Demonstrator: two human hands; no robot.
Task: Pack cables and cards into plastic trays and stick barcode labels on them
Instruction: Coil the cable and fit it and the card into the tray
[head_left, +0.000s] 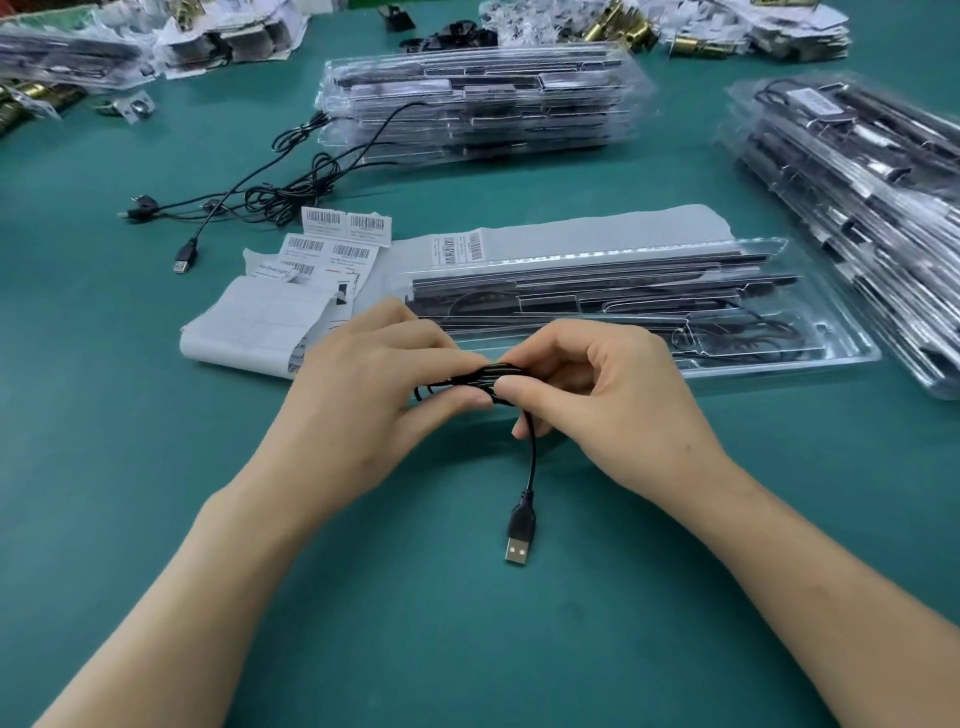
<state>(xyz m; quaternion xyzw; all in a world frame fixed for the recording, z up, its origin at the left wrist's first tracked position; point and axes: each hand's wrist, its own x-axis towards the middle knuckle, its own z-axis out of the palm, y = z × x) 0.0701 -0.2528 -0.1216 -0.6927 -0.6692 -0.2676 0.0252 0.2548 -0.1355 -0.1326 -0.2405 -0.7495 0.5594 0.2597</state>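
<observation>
A: What do the two hands do?

B: Both grip the same thing. The left hand (374, 384) and the right hand (613, 384) meet above the green table (156, 467), and between them is a black cable (485, 375), folded into a small bundle. The left thumb and fingers are curled around the left end of the bundle. The right thumb and first finger pinch the right end, and the other right fingers are bent under it.

A: Is the whole cable inside the fingers?

B: No. One end comes out below the right fingers and runs toward the person. It finishes in a USB plug (520, 540), which is well below the fingertips, close to the table. Whether it touches the table, I cannot tell.

A: And where is the plastic tray?

B: The plastic tray (831, 312) lies just beyond the fingers and extends to their right. It is transparent, with long dark strips and thin wires inside.

A: The labels?

B: The barcode labels (337, 244) are on white sheets beyond the left fingers, beside the left end of the tray.

A: Anything more distant?

B: Loose cables (260, 192) lie far beyond the left fingers, a stack of trays (467, 98) is straight beyond both hands, and a second stack (857, 208) is far to the right.
</observation>
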